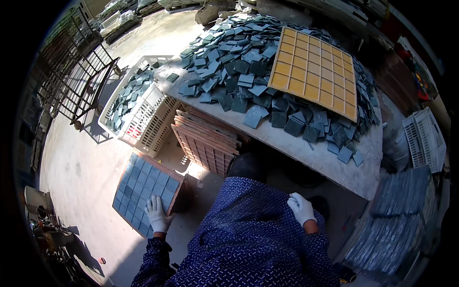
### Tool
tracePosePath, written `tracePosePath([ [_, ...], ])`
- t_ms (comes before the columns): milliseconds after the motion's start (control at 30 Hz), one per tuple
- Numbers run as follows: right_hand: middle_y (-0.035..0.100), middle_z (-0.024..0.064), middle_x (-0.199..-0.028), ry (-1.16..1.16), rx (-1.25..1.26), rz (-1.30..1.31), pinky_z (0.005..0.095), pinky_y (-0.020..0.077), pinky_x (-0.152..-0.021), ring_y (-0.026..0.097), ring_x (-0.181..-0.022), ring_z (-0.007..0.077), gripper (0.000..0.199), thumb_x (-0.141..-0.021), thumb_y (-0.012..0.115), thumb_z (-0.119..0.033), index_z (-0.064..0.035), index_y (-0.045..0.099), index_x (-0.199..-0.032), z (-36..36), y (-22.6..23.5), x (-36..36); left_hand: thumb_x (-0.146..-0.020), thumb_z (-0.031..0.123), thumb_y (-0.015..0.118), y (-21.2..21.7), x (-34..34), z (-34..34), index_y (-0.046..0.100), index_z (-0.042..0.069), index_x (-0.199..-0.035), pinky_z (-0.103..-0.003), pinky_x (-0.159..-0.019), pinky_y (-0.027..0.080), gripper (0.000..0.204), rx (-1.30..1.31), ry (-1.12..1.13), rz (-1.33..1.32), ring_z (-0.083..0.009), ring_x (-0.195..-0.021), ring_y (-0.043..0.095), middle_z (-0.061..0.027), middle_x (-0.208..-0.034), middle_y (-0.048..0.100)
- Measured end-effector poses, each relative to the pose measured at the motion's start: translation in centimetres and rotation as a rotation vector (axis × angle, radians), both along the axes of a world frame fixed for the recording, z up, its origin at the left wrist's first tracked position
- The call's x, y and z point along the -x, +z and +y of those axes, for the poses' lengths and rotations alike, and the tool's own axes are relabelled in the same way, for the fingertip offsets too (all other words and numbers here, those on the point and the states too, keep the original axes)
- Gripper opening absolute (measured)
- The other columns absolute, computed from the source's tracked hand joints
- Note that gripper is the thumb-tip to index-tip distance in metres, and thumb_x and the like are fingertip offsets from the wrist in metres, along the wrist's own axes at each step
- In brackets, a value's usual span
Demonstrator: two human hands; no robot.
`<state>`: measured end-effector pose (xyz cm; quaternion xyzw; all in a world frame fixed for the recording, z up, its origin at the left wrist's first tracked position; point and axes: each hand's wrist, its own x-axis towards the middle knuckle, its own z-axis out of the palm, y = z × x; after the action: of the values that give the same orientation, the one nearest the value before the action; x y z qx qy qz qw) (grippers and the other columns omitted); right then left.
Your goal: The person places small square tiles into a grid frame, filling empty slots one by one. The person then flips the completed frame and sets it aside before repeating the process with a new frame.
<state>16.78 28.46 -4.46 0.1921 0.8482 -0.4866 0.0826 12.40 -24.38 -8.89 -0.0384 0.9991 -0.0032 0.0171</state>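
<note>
My left hand [158, 215], in a white glove, lies with its fingers stretched out on a panel of square blue-grey stone tiles [141, 189], at its near right side. The tiles sit in close rows, and the panel rests low on the left. My right hand [300, 208], also gloved in white, hangs by my right thigh over the dark blue patterned apron [248, 225]. Its fingers are curled in, and I cannot make out anything in them. A yellow grid tray [313, 68] with raised dividers lies tilted on the heap of loose tiles [239, 62].
The heap covers much of a pale worktable [354, 179]. Reddish grid trays [203, 143] stand below its left end, beside a white crate of tiles [148, 122]. Stacked wrapped tile sheets [389, 234] and white baskets [425, 138] are at the right. A metal cart [76, 76] stands far left.
</note>
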Motion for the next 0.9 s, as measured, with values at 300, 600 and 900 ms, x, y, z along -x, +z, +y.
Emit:
tracePosePath([
  [300, 0.06, 0.0137, -0.115, -0.379, 1.012, 0.473, 0.0297, 0.053, -0.077, 0.062, -0.092, 0.0205, 0.04, -0.097, 0.057, -0.022, -0.0008, 0.046, -0.129, 2.2, 6.2, 14.0, -0.049, 0.054, 0.085, 0.4, -0.4, -2.1, 0.031, 0.004, -0.146, -0.051, -0.115, 0.017, 0.121, -0.017, -0.017, -0.078, -0.0398, -0.141, 0.022, -0.0171, -0.153, 0.028],
  [600, 0.061, 0.0047, -0.112, -0.805, 1.547, 0.644, 0.0325, 0.0529, -0.076, 0.058, -0.099, 0.0216, 0.049, -0.089, 0.064, -0.047, -0.0087, 0.056, -0.117, 9.7, 9.6, 25.2, -0.067, 0.056, 0.075, 1.9, 2.9, -4.6, 0.033, -0.002, -0.142, -0.047, -0.111, 0.029, 0.104, -0.301, -0.051, -0.172, -0.0453, -0.134, 0.03, -0.0274, -0.147, 0.031],
  [900, 0.066, 0.0076, -0.105, -0.503, 1.359, 0.635, 0.0346, 0.0555, -0.064, 0.064, -0.091, 0.0219, 0.022, -0.092, 0.06, -0.012, -0.0089, 0.06, -0.113, 5.3, 10.7, 15.4, -0.096, 0.043, 0.054, 10.5, 11.0, 13.8, 0.035, 0.004, -0.143, -0.037, -0.087, 0.051, 0.064, -1.905, -0.041, -0.191, -0.0249, -0.114, 0.055, -0.0155, -0.134, 0.049],
])
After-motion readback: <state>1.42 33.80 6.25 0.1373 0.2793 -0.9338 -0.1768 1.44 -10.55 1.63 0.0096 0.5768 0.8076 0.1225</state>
